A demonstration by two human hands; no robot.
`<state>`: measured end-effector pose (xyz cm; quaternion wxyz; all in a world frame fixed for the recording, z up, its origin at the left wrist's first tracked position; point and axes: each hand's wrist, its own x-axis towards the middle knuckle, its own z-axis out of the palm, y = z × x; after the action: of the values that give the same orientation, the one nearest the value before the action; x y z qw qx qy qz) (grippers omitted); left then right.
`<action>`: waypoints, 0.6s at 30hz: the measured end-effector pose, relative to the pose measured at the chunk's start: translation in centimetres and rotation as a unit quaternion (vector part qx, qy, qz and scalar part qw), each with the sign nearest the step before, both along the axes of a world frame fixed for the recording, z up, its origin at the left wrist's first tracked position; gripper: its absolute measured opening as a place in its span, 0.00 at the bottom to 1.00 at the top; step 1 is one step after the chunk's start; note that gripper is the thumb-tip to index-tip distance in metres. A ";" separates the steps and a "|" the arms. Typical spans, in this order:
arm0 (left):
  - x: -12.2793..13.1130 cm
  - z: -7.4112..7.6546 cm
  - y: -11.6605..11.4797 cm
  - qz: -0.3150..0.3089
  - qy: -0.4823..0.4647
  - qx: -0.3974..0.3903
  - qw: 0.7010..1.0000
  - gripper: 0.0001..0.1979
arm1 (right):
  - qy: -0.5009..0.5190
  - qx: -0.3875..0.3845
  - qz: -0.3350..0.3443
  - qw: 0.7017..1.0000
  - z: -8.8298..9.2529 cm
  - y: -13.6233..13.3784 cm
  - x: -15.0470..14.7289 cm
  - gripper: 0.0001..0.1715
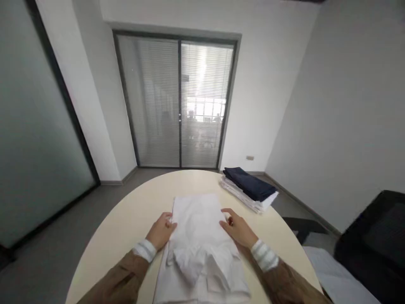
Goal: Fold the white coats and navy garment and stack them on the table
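The left hand and right hand, fingers curled, are gripping opposite side edges of a folded white garment, which is lying on a round table. A clothes stack is resting near the far right edge; glass doors are standing beyond.

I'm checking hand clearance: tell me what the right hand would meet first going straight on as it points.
The right hand would meet the folded white garment first; its fingertips seem to touch the right edge.
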<state>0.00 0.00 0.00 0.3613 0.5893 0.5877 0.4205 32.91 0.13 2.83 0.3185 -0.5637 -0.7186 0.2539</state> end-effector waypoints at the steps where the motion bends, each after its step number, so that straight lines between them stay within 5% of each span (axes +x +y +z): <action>1: 0.1 0.1 -0.1 0.001 -0.023 -0.008 1.000 0.21 | 0.029 -0.011 -0.005 1.000 0.1 0.1 -0.2 0.27; 9: -0.1 2.2 -0.5 -0.059 -0.161 -0.110 0.979 0.20 | 0.286 -0.217 0.004 0.933 0.6 -0.4 -1.3 0.37; 13: -0.1 2.2 -0.6 -0.119 -0.178 -0.153 0.965 0.16 | 0.303 -0.263 0.091 0.911 0.7 -0.7 -1.0 0.31; 18: 0.0 1.3 -0.2 -0.087 -0.132 -0.114 0.981 0.19 | 0.269 -0.241 0.155 0.919 1.0 -0.4 -0.7 0.25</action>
<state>0.04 -0.18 1.32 0.5353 0.5325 0.5258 0.3918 32.23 -0.28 3.81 0.3107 -0.4153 -0.6011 0.6080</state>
